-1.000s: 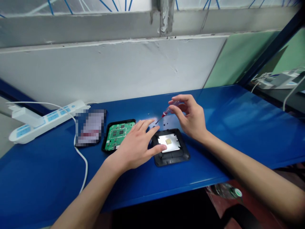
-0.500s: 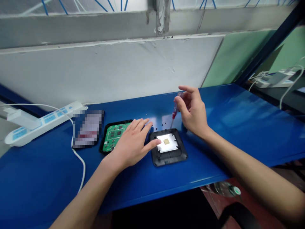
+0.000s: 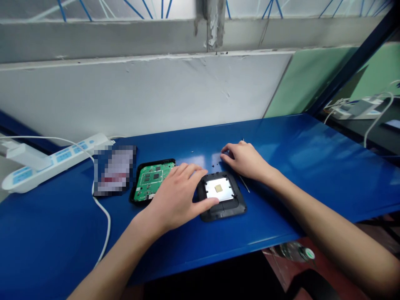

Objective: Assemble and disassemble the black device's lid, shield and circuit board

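Note:
My left hand point(image 3: 178, 198) lies flat, fingers apart, its thumb on the left rim of a black square casing point(image 3: 223, 211) that holds a silver plate point(image 3: 218, 189). Partly under this hand sits a second black shell with a green circuit board point(image 3: 151, 179). My right hand point(image 3: 245, 160) is down on the blue table point(image 3: 296, 166) just behind the casing, fingers curled, fingertips by several tiny dark screws point(image 3: 215, 165). A thin metal screwdriver shaft point(image 3: 245, 185) sticks out from under that hand; the handle is hidden.
A blurred flat object point(image 3: 114, 168) lies left of the circuit board. A white power strip point(image 3: 46, 160) and its cable point(image 3: 104, 221) run along the left. The table's front edge is close below the casing; a bottle point(image 3: 293, 252) lies on the floor beneath.
My right hand, which held the red-handled screwdriver up over the casing, has dropped to the table behind it. My left hand has stayed on the casing's left side.

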`<state>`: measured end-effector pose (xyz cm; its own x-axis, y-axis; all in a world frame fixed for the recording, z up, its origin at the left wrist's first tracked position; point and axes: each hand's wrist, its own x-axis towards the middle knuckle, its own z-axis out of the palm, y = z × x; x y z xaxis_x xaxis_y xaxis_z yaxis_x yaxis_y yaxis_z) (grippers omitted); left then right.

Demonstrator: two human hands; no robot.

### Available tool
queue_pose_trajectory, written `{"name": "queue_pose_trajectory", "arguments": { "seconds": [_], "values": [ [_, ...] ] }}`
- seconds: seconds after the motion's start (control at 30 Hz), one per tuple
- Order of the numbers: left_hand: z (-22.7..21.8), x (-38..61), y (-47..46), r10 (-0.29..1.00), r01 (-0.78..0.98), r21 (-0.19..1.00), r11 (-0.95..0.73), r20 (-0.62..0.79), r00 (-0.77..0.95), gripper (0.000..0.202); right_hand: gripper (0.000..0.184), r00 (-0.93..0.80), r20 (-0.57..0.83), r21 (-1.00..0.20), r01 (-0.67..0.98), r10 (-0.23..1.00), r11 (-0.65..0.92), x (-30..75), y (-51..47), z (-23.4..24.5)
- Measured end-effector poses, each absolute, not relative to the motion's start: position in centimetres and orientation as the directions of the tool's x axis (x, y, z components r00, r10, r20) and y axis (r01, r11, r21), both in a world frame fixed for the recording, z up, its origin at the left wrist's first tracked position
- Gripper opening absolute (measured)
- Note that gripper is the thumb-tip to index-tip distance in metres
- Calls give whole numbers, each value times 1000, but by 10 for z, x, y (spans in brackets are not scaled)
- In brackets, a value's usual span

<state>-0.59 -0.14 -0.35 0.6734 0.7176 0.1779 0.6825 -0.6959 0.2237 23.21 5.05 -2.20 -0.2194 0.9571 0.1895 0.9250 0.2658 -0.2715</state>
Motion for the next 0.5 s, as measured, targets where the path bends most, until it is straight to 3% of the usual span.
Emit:
{"name": "queue_pose_trajectory", "arguments": {
  "seconds": [0.27,0.4,0.5],
  "values": [
    [-3,-5,-7,686,651,279,-705,36,727,103,33,-186,187,-142,966,965,214,232,48,-25],
    [-5,-5,-7,681,653,300,-695,-17,732,104,34,-190,254,-131,965,948,229,232,48,-24],
    [-5,-7,-6,684,647,347,-679,-22,729,101,30,-247,313,-227,918,917,325,233,46,-17]
  ]
}}
